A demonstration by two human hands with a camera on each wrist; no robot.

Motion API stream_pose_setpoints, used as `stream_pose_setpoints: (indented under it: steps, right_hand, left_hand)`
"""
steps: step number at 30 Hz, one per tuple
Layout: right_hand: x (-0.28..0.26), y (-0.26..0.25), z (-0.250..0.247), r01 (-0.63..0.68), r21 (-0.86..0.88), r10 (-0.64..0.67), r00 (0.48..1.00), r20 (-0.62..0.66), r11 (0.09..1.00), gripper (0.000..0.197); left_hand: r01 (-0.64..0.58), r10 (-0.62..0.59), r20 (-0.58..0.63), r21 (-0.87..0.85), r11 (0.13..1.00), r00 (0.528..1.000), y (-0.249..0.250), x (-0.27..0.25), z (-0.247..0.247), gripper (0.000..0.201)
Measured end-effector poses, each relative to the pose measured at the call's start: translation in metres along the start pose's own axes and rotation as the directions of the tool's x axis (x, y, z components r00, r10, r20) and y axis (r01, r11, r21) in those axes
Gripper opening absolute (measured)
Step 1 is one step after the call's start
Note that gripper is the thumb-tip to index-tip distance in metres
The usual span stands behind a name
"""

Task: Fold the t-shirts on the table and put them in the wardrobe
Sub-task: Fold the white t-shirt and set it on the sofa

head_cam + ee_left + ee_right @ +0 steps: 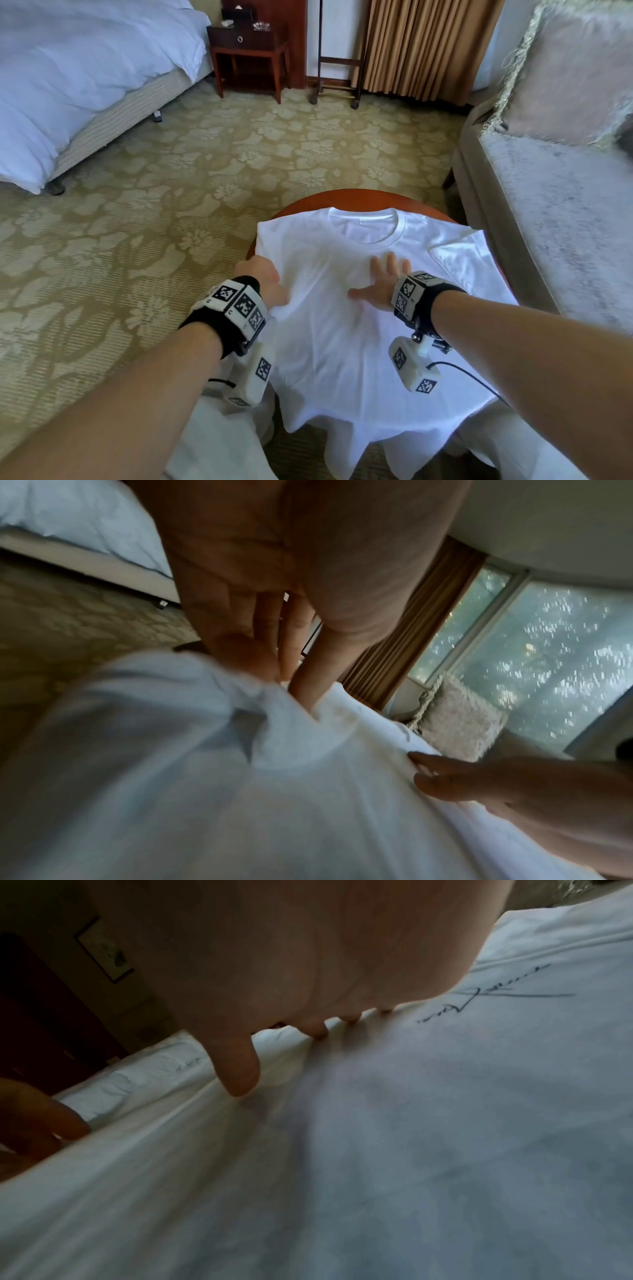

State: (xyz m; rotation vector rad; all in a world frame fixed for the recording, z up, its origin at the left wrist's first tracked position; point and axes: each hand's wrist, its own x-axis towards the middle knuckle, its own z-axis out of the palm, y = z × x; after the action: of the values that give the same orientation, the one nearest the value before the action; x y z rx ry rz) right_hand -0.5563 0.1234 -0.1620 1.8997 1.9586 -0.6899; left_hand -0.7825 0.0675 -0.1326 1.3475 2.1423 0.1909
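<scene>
A white t-shirt point(342, 325) lies face up on a round wooden table point(346, 198), collar at the far side and hem hanging over the near edge. My left hand point(265, 279) is at the shirt's left side; in the left wrist view its thumb and fingers point(301, 685) pinch a bunched fold of the cloth point(205, 750). My right hand point(382, 282) lies flat on the chest of the shirt with fingers straight and spread. In the right wrist view its fingertips point(240, 1074) press the fabric, and a dark handwritten print point(486, 996) shows on white cloth beyond them.
A sofa point(555, 212) stands close on the right of the table. A bed point(85, 85) is at the far left, with a dark nightstand point(250, 44), a wooden rack point(337, 68) and curtains point(421, 44) along the back wall. Patterned carpet point(171, 192) lies between. More white cloth point(212, 442) hangs at the lower left.
</scene>
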Motion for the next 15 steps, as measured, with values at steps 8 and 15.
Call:
stream_pose_setpoints:
  steps: [8, 15]
  right_hand:
    - [0.000, -0.007, -0.001, -0.039, -0.008, 0.039, 0.999, -0.027, 0.999, 0.104]
    - [0.004, -0.003, 0.005, -0.002, -0.009, 0.002, 1.000, -0.020, 1.000, 0.108]
  left_hand:
    - [-0.047, 0.078, -0.161, 0.188, 0.981, 0.984, 0.002, 0.001, 0.000, 0.038]
    - [-0.096, 0.084, 0.051, 0.304, 0.948, 0.995, 0.000, 0.036, 0.034, 0.077]
